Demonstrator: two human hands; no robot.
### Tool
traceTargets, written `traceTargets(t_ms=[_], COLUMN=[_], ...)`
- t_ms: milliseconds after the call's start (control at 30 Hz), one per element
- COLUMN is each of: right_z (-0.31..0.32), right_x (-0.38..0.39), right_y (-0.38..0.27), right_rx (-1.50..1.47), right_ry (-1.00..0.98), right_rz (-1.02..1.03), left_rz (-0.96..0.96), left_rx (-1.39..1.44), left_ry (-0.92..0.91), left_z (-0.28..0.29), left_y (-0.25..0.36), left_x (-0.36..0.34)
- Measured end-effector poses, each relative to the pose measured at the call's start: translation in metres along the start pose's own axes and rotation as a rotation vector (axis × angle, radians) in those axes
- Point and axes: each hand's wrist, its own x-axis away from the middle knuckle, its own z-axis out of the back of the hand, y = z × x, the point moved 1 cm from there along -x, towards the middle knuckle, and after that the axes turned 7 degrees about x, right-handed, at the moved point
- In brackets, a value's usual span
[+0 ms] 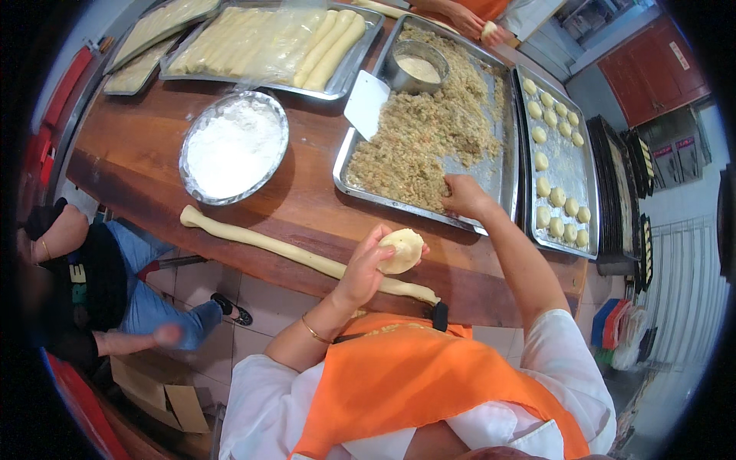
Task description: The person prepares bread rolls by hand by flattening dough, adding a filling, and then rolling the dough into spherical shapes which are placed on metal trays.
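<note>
My left hand (368,264) is closed around the edge of a round, flattened piece of dough (402,251), held up above the table's near edge. Reaching to the right, my right hand (465,197) has its fingers drawn together in the crumbly brown filling (414,165), and its fingertips are partly hidden there. The filling is heaped in a large metal tray (429,208). A long rope of pale dough (284,248) lies along the near edge of the table, passing behind my left hand and wrist.
A metal bowl of white flour (234,149) stands left. A white scraper (368,105) and a round tin (418,67) rest in the filling tray. A tray of dough balls (558,153) is right; a tray of dough rolls (264,46) is behind. People are at the left and far side.
</note>
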Motion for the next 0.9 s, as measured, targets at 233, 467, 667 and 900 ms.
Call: traceTargets(t_ms=[233,467,667,900], right_z=[0.031,0.021,0.0,-0.009], right_x=[-0.012,-0.017,-0.044,-0.069], right_y=[-0.027,-0.069,-0.053,0.012], right_rx=[-0.228,0.217,0.16,-0.667], right_ry=[0.451,0.283,0.309,0.646], right_rz=[0.06,0.135,0.183,-0.113], left_rz=[-0.063,-0.011,-0.002,0.014], left_rx=[0.012,0.03,0.024,0.01], left_ry=[0.031,0.022,0.034,0.033], left_z=[0.0,-0.007,-0.014,-0.022], left_y=[0.014,0.005,-0.001,-0.006], left_x=[0.009,0.009,0.012,0.012])
